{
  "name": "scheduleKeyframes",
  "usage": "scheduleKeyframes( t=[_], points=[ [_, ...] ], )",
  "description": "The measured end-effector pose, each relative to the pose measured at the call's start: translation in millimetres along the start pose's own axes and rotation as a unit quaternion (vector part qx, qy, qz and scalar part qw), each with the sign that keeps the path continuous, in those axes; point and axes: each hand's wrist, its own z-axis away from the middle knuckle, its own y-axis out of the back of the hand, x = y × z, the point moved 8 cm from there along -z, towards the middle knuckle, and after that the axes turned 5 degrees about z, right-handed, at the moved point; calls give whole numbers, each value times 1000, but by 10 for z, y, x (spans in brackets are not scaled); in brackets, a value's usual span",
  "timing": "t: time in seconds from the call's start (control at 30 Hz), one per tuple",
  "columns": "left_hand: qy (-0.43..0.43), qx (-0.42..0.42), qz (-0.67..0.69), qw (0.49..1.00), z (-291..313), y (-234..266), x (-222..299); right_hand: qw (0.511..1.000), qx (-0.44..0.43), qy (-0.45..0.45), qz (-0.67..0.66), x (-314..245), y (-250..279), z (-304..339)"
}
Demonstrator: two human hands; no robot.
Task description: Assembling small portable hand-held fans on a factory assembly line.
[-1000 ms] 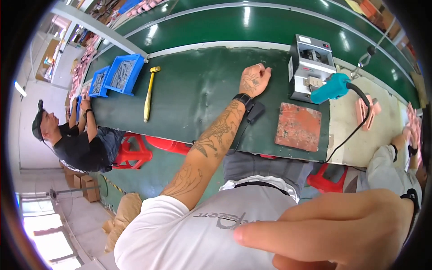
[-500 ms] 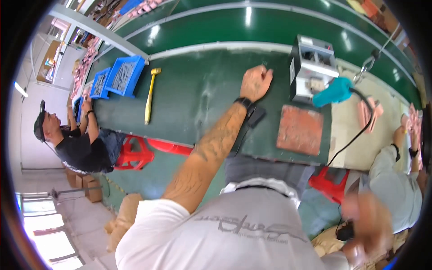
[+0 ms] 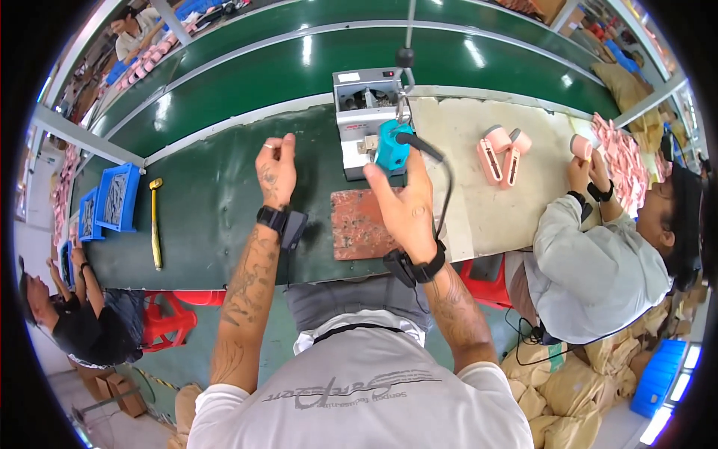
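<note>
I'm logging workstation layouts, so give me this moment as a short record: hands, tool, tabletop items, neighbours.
Left hand: over the green tabletop, fingers curled, nothing visible in it
Right hand: at the teal tool, thumb spread; grip unclear
Tool: hanging in front of a gray machine
Centre: reddish plate, partly hidden by the right hand
Left side: yellow hammer, blue bins
Right side: two pink pieces on a pale surface
Right neighbour: gray-sleeved person holding a pink part
Left neighbour: person in black

A teal tool [image 3: 392, 147] with a black cord [image 3: 450, 187] hangs in front of the boxy grey machine [image 3: 364, 120].
</note>
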Motion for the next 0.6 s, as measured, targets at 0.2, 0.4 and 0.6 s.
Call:
scheduleKeyframes(
  t=[0.2, 0.4, 0.6],
  points=[
    [-74, -22, 148, 986, 113, -353, 1493, 989, 39, -15, -144, 102, 235, 96],
    [-136, -317, 120, 931, 648, -2100, 1870, 980, 84, -77, -162, 264, 765, 669],
    [-86, -304, -138, 938, 1055, -3758, 850, 989, 123, -70, -52, 131, 1247, 1023]
  ],
)
